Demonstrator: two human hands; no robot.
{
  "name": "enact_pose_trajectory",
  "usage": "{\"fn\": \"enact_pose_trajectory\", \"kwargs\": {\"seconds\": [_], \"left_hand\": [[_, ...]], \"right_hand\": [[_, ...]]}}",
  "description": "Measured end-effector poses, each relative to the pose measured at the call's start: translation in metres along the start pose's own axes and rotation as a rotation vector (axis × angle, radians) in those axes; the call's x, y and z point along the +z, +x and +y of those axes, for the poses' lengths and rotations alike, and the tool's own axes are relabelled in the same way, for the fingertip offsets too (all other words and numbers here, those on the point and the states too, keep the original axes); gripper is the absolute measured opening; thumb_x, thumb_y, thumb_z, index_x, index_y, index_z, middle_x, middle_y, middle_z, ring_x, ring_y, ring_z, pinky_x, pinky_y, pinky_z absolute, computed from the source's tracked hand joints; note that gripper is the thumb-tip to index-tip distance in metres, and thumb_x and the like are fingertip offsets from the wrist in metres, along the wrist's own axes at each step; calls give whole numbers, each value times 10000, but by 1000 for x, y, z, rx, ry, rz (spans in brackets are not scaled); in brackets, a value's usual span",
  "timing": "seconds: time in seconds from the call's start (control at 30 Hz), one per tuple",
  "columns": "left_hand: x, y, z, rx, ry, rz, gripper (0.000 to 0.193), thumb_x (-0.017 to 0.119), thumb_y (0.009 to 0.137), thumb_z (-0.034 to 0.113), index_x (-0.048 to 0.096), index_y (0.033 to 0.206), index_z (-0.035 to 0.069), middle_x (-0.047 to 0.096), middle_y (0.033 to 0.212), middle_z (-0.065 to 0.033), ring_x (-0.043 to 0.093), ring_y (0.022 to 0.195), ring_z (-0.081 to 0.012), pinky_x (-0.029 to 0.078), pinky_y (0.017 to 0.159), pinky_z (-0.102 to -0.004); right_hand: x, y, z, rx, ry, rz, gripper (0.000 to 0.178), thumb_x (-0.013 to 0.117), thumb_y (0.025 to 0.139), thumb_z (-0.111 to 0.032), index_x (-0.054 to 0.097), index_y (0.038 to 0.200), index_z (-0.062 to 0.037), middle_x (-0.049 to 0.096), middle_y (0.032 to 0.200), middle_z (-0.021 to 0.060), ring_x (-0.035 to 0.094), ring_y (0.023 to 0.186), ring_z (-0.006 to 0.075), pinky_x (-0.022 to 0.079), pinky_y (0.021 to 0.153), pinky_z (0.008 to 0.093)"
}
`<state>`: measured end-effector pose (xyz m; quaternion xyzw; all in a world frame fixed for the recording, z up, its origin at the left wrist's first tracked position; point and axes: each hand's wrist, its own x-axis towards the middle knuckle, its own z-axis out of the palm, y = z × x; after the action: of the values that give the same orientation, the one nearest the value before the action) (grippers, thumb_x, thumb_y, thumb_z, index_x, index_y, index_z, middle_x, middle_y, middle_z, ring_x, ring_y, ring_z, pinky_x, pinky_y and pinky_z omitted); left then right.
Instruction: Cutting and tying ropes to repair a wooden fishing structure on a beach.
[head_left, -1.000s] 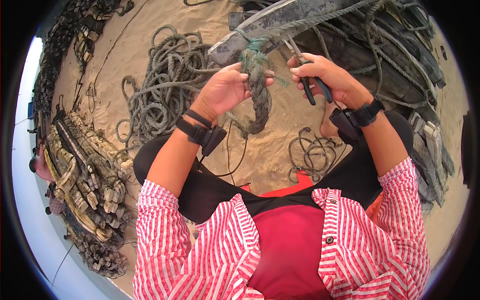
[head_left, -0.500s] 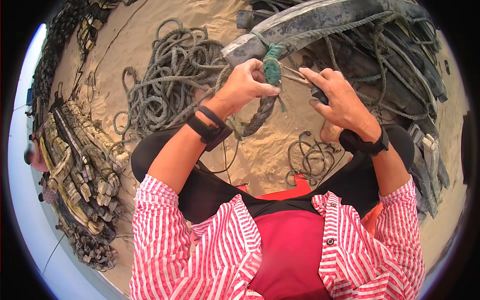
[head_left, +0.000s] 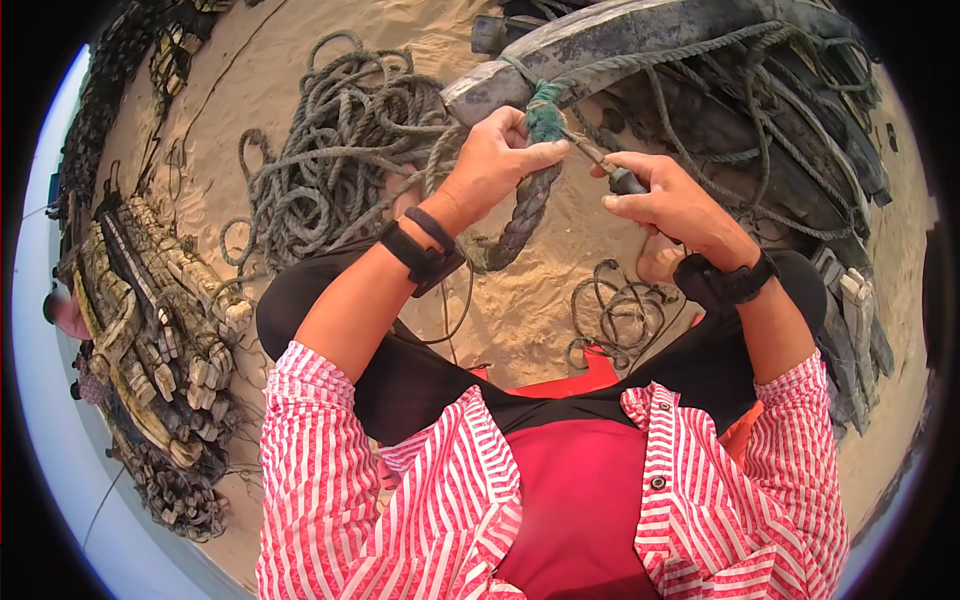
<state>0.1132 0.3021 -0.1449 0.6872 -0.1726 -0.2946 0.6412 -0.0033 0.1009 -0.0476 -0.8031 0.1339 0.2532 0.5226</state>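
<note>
A thick dark rope (head_left: 522, 222) hangs in a bend, its upper part wrapped with green twine (head_left: 545, 114) below the end of a weathered grey beam (head_left: 570, 55). My left hand (head_left: 490, 160) is closed on the rope just under the wrapping, thumb pressed along its side. In my right hand (head_left: 672, 198) is a dark-handled knife (head_left: 626, 182), gripped between thumb and fingers. Its narrow blade points up and left at the green twine; whether the tip touches it I cannot tell.
A heap of grey-green rope (head_left: 350, 150) lies on the sand at left. Rope-strung dark beams are stacked at upper right. A thin cord coil (head_left: 615, 315) rests between my legs. Bundled floats and netting (head_left: 160, 330) line the far left, with a person beyond.
My right hand has turned and dropped slightly, so the knife blade slants more steeply to the twine. The left hand stays on the rope, its thumb a little higher.
</note>
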Motion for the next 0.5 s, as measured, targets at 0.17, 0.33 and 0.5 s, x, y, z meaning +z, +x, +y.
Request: {"fn": "enact_pose_trajectory", "kwargs": {"seconds": [0.17,0.33,0.5], "left_hand": [[-8,11,-12,-150,-339,4,293,561,1019,330,638,1013,48,597,789,42,529,646,-45,467,589,-223],[-16,13,-16,-234,-650,9,318,459,1055,314,636,1122,59,689,991,-35,645,778,-133,553,683,-322],[-27,-1,-5,-174,-816,-301,292,528,992,211,572,1241,66,658,1116,-47,665,946,-198,576,813,-434]], "right_hand": [[-7,3,9,-112,-47,-55,447,687,845,-199,604,1243,-13,494,796,-26,455,727,91,380,633,253],[-8,3,24,-203,-148,49,537,668,848,-234,564,1317,8,615,998,81,556,882,168,454,804,296],[-8,4,28,-254,-235,77,568,660,857,-264,544,1338,16,642,1192,165,607,1023,246,460,923,337]]}}
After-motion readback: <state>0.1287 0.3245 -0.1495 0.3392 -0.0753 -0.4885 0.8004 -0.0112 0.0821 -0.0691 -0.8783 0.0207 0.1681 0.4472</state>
